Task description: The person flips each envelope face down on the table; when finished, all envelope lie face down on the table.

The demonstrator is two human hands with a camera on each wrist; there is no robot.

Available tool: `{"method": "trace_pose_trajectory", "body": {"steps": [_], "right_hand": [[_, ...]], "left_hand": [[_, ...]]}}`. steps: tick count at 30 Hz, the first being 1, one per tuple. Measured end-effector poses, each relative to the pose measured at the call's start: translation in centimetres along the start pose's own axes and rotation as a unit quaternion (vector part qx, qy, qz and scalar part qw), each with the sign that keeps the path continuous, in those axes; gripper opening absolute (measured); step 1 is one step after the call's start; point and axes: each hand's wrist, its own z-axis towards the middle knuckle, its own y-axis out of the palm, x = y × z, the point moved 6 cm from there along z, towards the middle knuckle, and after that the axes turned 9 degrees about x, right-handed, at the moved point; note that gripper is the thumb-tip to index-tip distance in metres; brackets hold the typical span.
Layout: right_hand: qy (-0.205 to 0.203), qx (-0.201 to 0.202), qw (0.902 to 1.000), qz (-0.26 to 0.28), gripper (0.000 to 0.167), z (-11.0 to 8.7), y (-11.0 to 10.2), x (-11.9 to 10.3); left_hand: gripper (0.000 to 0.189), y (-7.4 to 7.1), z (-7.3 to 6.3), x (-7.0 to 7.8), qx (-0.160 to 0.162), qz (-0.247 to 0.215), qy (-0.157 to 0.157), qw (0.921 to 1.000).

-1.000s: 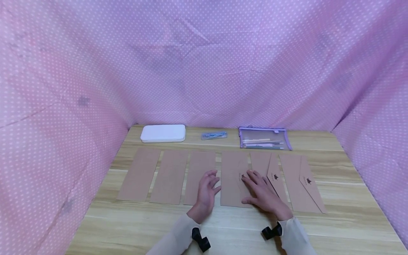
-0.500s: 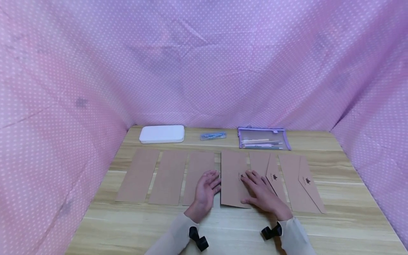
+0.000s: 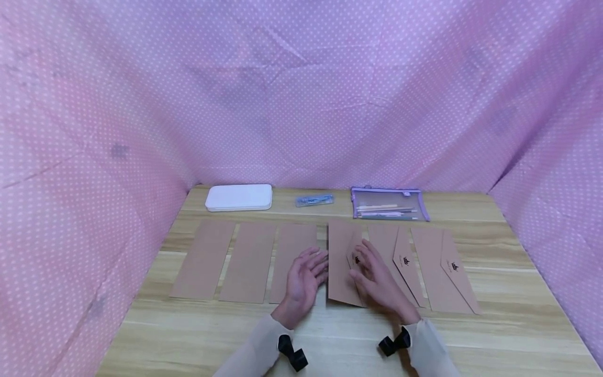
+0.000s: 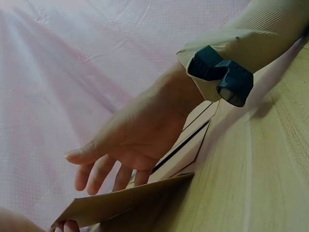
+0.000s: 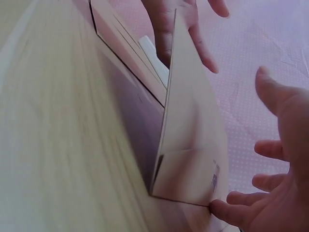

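Observation:
A row of brown paper envelopes lies on the wooden table. One envelope, right of the middle, has its left edge lifted, so it tilts up from the table. My left hand is palm up at that raised edge, fingers extended. In the left wrist view, its fingertips show beneath the envelope. My right hand hovers with loose fingers over the envelope's flap side, where a crown print shows. From the right wrist camera, a right fingertip is right at the lower corner of the envelope.
Three plain envelopes lie to the left; two with crown-printed flaps lie to the right. Along the back stand a white flat case, a small clear packet of blue items and a purple-edged zip pouch of pencils. Pink dotted cloth surrounds the table.
The envelope's left edge has risen off the table. My left hand has turned more palm up at it. My right hand, earlier spread on the envelope, has lifted and shifted left.

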Motion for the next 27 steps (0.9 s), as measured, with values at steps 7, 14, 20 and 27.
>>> {"method": "trace_pose_trajectory", "body": {"steps": [7, 14, 20, 27], "right_hand": [[0.015, -0.005, 0.9989, 0.044, 0.073, 0.2, 0.3, -0.6], [0.027, -0.015, 0.9928, 0.116, 0.091, 0.4, 0.9, -1.2], [0.012, -0.034, 0.9883, 0.148, 0.09, 0.3, 1.7, -1.7], [0.005, -0.044, 0.986, 0.161, 0.087, 0.1, 1.8, -2.0]], "left_hand": [[0.04, 0.8, -0.4, 0.7, -0.027, -0.01, 0.016, 0.9995], [0.038, 1.8, -1.2, 1.5, -0.055, -0.031, 0.031, 0.9976], [0.037, 2.6, -1.6, 1.5, -0.092, -0.036, 0.038, 0.9944], [0.035, 2.9, -1.9, 0.5, -0.126, -0.014, 0.031, 0.9914]]}}
